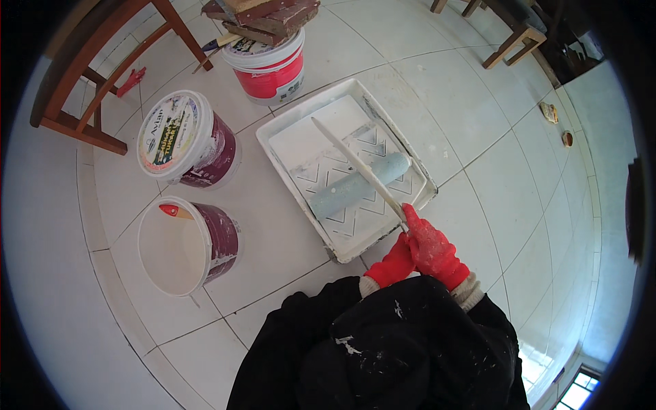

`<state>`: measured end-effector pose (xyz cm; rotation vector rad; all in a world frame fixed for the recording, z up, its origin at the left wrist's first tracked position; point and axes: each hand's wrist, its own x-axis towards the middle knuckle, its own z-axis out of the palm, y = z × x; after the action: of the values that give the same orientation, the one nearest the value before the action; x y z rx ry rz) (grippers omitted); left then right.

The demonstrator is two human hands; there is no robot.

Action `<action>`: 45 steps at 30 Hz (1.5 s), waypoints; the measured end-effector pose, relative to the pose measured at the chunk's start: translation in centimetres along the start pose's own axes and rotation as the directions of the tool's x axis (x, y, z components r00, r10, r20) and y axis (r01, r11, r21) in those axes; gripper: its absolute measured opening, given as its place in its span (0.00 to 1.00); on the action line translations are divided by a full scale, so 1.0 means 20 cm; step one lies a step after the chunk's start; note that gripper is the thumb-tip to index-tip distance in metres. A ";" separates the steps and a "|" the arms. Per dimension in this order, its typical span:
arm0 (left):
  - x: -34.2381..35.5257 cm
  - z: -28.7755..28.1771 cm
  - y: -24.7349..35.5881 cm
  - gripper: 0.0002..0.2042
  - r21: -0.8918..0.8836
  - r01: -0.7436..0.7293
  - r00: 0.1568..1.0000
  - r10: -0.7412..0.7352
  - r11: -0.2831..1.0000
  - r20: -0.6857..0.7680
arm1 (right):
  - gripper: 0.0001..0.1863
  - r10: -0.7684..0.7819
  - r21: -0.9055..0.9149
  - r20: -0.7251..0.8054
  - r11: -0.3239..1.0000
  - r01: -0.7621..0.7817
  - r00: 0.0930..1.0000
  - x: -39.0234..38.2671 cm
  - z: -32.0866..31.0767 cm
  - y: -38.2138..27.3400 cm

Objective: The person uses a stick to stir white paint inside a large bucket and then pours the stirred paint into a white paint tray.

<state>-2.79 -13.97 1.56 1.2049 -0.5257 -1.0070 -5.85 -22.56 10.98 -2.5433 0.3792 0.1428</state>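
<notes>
While gripping the stick [355,161] in the right hand [434,247], nearer the roller [350,190] than the left hand [393,264] (cannot tell its hold), points forward-left from the grip, crosswise over that roller in the tray [280,156].

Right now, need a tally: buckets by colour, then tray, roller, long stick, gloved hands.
Purple buckets: 2
Red bucket: 1
Paint tray: 1
Pale blue roller: 1
Long pale stick: 1
Red-gloved hands: 2
Total: 8
</notes>
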 end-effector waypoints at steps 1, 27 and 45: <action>0.01 0.00 -0.05 0.12 -0.003 -0.001 1.000 0.001 1.000 -0.007 | 0.35 -0.005 -0.001 0.005 1.000 0.005 1.000 0.00 0.00 -0.01; 0.01 0.06 0.02 0.15 -0.489 0.436 0.876 -0.481 0.756 0.037 | 0.32 0.286 -0.103 0.162 0.957 -0.272 0.944 -0.74 -0.78 -0.13; -0.06 -0.09 -0.03 0.15 0.149 0.032 0.985 -0.057 0.988 0.162 | 0.30 0.114 -0.280 0.094 0.956 -0.083 0.989 0.02 -0.05 -0.20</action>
<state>-2.09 -11.96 0.63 1.2737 -0.7161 -1.1289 -4.14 -19.94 13.85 -2.7748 0.4720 0.3970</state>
